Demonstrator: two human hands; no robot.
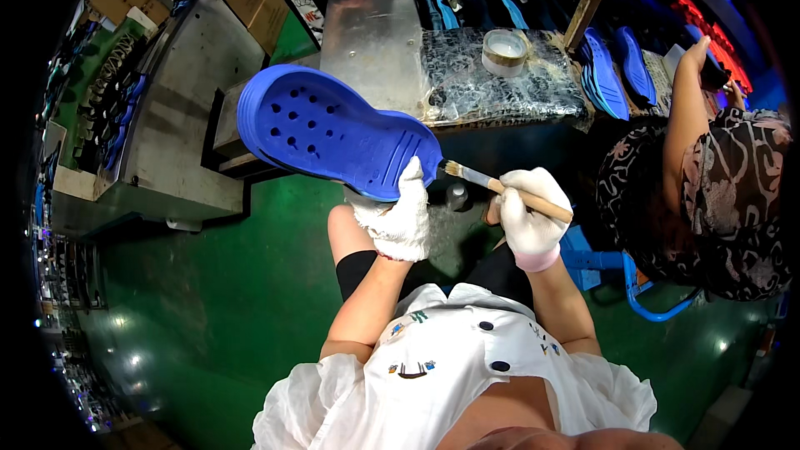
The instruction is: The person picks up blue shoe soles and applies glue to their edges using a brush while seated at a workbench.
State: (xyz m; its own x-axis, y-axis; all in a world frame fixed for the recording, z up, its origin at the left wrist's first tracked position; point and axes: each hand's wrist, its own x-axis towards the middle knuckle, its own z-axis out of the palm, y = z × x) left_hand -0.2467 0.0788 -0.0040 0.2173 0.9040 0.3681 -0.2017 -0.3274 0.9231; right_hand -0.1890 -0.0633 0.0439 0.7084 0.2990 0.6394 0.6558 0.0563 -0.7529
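Blue sole [346,137], L hand [404,221]; brush [479,177], R hand [531,210], poss. touching heel [423,154].

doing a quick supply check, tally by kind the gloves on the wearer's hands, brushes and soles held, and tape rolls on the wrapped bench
White gloves: 2 (left hand, right hand)
Brush: 1
Blue sole: at least 1 (layered edge, maybe a stack)
Tape roll: 1
Total: at least 5

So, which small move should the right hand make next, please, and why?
Probably the right hand should draw the brush lightly along the narrow end of the blue sole. The bristles are right at that end, though contact is unclear, and the left hand grips the sole close by.
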